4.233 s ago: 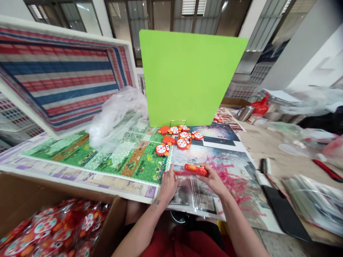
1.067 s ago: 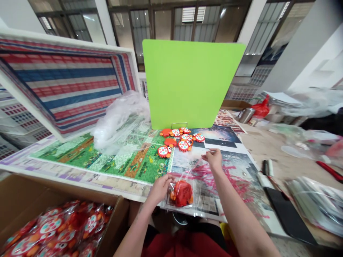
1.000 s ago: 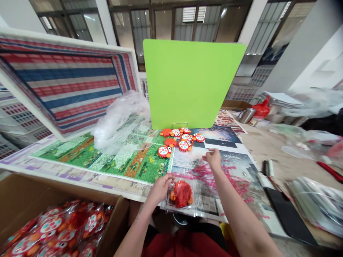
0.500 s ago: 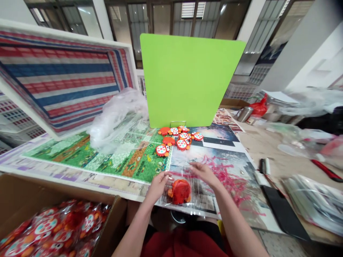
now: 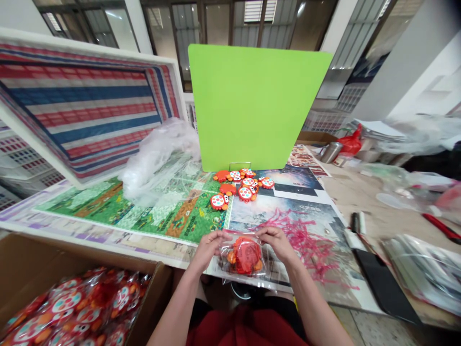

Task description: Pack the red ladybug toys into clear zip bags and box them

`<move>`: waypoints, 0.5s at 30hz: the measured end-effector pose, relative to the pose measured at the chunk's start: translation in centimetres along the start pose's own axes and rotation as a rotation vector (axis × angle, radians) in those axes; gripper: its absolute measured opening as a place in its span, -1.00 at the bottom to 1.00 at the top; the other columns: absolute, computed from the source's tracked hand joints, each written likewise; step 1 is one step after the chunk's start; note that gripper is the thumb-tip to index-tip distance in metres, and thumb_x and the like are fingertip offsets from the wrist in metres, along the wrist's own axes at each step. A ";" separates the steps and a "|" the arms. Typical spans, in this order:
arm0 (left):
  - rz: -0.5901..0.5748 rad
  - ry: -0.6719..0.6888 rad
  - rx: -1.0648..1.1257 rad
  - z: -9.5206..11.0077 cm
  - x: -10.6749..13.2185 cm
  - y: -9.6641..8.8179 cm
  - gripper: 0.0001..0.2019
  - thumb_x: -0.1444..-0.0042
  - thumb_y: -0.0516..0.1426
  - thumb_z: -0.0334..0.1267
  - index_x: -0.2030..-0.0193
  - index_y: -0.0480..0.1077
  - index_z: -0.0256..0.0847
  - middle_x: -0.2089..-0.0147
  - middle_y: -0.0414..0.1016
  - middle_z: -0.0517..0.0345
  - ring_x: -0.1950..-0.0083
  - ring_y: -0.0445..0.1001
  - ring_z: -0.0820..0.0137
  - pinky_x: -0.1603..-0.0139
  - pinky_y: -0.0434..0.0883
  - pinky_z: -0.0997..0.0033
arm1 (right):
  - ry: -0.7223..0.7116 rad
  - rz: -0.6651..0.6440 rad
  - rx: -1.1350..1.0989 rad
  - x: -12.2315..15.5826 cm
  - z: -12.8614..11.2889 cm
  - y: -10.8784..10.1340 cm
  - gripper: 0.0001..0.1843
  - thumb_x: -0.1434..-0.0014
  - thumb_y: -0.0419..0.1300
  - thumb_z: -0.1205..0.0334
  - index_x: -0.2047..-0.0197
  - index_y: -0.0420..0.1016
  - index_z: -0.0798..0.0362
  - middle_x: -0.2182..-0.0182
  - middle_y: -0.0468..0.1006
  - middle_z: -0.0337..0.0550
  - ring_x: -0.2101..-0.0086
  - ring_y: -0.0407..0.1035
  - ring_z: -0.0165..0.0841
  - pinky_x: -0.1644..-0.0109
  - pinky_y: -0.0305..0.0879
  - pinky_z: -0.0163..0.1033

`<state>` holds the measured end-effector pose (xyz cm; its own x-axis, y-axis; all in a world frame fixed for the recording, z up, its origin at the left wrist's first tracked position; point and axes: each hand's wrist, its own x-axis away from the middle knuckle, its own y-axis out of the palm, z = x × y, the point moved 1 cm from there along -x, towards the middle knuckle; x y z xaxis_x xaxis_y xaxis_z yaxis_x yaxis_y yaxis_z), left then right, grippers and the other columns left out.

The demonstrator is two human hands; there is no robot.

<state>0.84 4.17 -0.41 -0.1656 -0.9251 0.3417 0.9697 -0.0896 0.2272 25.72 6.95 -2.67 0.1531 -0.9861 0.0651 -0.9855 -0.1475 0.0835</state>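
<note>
My left hand (image 5: 205, 247) and my right hand (image 5: 276, 241) both pinch the top edge of a small clear plastic bag (image 5: 246, 257), one at each upper corner. Inside the bag lies an orange-red ladybug toy (image 5: 245, 254), back side up. I hold the bag just above the near edge of the table, over printed sheets (image 5: 288, 216). Farther back a loose pile of ladybug toys (image 5: 242, 185) with white spotted faces lies in front of a green board (image 5: 252, 105).
A cardboard box (image 5: 72, 298) of bagged ladybug toys stands at the lower left. A heap of clear plastic bags (image 5: 158, 154) lies left of the pile. A striped framed panel (image 5: 82, 105) leans at the left. Pens, a black pad (image 5: 382, 288) and plastic sleeves lie to the right.
The toy went from my right hand into the bag. My right hand drew back from the far flap and now pinches the bag's top beside my left hand.
</note>
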 end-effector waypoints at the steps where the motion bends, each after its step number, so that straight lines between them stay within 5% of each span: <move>1: 0.000 0.004 0.014 0.2 0.1 0.0 -0.71 0.07 0.24 -0.07 0.32 0.40 -0.25 0.17 0.60 0.01 0.20 0.59 0.23 0.39 0.46 0.43 | 0.000 -0.002 0.004 0.1 0.0 0.0 -0.86 0.08 0.30 0.17 0.44 0.61 0.05 0.55 0.53 -0.25 0.52 0.33 -0.43 0.39 0.26 -0.32; 6: 0.008 0.049 0.012 1.4 0.9 0.3 -0.64 0.06 0.21 0.05 0.45 0.30 -0.23 0.28 0.58 0.01 0.24 0.58 0.22 0.42 0.46 0.41 | -0.021 -0.065 0.025 0.3 -1.3 0.7 -0.81 -0.02 0.22 0.15 0.39 0.58 0.08 0.47 0.55 -0.20 0.44 0.38 -0.40 0.28 0.31 -0.28; 11: 0.113 0.123 -0.156 3.5 1.9 0.2 -0.43 0.16 0.30 0.15 0.14 0.33 -0.23 0.23 0.59 0.01 0.21 0.59 0.22 0.36 0.50 0.37 | -0.120 -0.066 0.043 -0.6 -2.1 2.8 -0.76 -0.03 0.28 0.10 0.28 0.39 0.03 0.44 0.45 -0.29 0.45 0.36 -0.41 0.33 0.31 -0.30; 15: 0.355 0.278 -0.332 6.5 5.7 -4.0 -0.32 0.08 0.21 0.25 -0.04 0.28 -0.22 0.24 0.60 -0.01 0.22 0.61 0.18 0.31 0.56 0.24 | -0.125 -0.030 0.296 -1.1 -1.8 2.1 -0.76 -0.04 0.18 0.22 0.17 0.36 0.04 0.37 0.45 -0.24 0.46 0.36 -0.40 0.37 0.26 -0.30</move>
<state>-5.20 1.68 6.56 0.1912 -0.9782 0.0816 0.9693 0.1750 -0.1729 23.62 7.82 -0.82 0.1902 -0.9801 -0.0577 -0.9619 -0.1742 -0.2106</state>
